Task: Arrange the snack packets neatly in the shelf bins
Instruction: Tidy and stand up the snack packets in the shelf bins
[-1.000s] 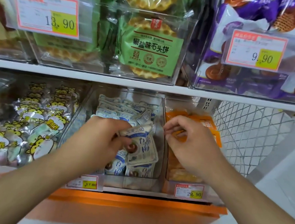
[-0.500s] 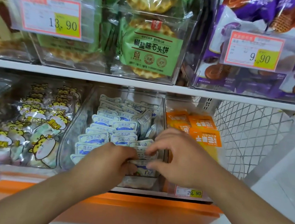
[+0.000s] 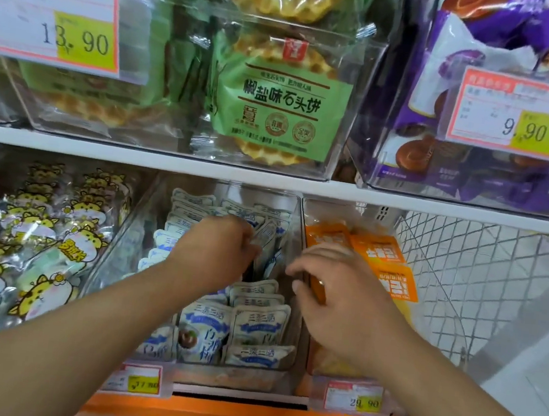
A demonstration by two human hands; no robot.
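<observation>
A person stands at a shop shelf, both arms reaching into clear plastic bins on the lower level. The left hand (image 3: 216, 252) is deep in the middle bin (image 3: 291, 244), fingers curled down among upright blue-and-white packets (image 3: 255, 322); it seems to pinch or push one packet near the back, though the fingertips are hidden, so the exact hold cannot be told. More of these packets stand in rows just below that hand, toward the front of the bin, and behind it.

The right hand (image 3: 344, 301) hovers just to the right, over the wall between the middle bin and the bin of orange packets (image 3: 392, 272). Its fingers are loosely bent and spread, and it appears to hold nothing. The orange packets sit just beyond its knuckles.

Far to the left of both hands lies a heap of sweets in cartoon-cat wrappers (image 3: 46, 250).

The packets look small, light and soft, with glossy film that may slide between fingers. They would likely flop if held at one corner. A pinch across the sealed top edge, or a flat palm squaring a whole row, seems the safest way to handle them.
</observation>
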